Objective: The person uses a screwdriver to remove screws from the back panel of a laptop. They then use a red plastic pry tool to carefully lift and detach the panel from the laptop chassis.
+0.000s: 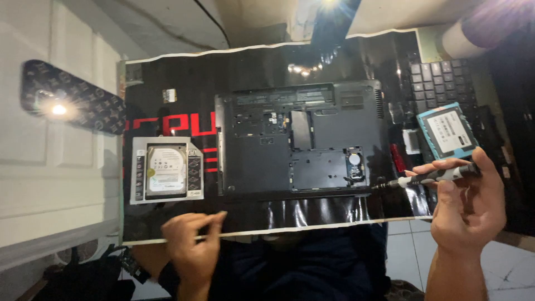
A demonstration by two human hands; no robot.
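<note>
Black laptop (pixel 298 139) lies underside-up on the desk (pixel 78 184); right hand (pixel 468 203) grips a screwdriver (pixel 432 177), left hand (pixel 192 245) pinches fingertips together.

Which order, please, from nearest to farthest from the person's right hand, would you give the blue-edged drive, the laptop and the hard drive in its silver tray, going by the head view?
1. The blue-edged drive, just above the right hand, on the right.
2. The laptop, upside down in the middle of the mat.
3. The hard drive in its silver tray, far left, above the left hand.
</note>
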